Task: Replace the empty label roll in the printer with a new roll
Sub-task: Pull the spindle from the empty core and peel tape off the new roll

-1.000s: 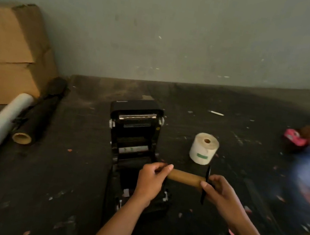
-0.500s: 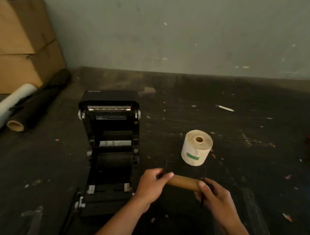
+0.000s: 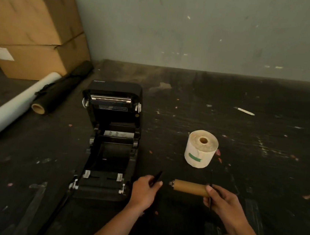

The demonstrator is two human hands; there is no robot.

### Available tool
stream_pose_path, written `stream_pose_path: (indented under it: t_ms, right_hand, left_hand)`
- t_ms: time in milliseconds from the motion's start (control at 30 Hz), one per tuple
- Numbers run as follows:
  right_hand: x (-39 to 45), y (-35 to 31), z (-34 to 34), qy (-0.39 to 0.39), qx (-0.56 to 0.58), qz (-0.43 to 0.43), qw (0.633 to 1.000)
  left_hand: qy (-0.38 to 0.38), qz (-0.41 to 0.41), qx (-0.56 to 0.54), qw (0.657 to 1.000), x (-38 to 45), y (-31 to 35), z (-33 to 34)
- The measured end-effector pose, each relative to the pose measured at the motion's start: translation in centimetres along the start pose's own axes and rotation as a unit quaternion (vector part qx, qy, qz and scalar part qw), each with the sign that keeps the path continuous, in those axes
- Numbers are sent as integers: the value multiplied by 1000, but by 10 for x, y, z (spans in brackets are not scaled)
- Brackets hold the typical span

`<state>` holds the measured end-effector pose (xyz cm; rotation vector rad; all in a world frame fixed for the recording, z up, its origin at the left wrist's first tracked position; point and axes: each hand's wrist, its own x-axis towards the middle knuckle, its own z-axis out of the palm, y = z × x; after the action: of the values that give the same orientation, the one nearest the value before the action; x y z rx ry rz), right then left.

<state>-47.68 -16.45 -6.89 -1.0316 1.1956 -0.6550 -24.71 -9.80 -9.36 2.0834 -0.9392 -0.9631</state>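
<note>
The black label printer (image 3: 112,131) stands open on the dark table, lid tilted back, its roll bay bare. A full white label roll (image 3: 201,148) with a green tape strip stands on end to its right. In front of that roll my right hand (image 3: 221,204) grips the empty brown cardboard core (image 3: 190,187), still on its spindle, at the right end by a black flange. My left hand (image 3: 144,190) holds a thin black flange piece (image 3: 156,178), separated from the core's left end by a small gap.
Two stacked cardboard boxes (image 3: 28,35) sit at the back left against the wall. A white film roll (image 3: 12,107) and a black roll (image 3: 60,92) lie left of the printer. A cable (image 3: 57,213) runs from the printer toward me. Paper scraps dot the table.
My left hand has pulled the black flange off the left end of the core, leaving a gap. The view has shifted, so the printer sits further left.
</note>
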Motion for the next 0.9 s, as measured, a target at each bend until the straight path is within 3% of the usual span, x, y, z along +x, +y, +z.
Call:
stream_pose_path:
  t_ms: [67, 200, 467, 567, 667, 767, 900]
  right_hand:
    - [0, 3, -3, -3, -13, 2, 1000]
    - [-3, 10, -6, -3, -22, 14, 1000]
    - [-8, 13, -8, 0, 6, 14, 1000]
    - [-8, 7, -7, -2, 33, 7, 999]
    - [-9, -1, -6, -18, 61, 4, 998]
    - [-13, -6, -2, -36, 73, 1, 997]
    - [-17, -10, 1, -47, 60, -5, 997]
  left_hand:
    - [19, 33, 101, 994, 0, -8, 9]
    - [42, 63, 181, 981, -3, -20, 20]
    - [17, 65, 225, 972, -5, -10, 20]
    - [-93, 52, 99, 989, -4, 6, 10]
    - [-236, 24, -70, 969, -12, 28, -4]
    - [-245, 11, -189, 951, -20, 41, -14]
    - [-217, 12, -208, 954, -24, 44, -12]
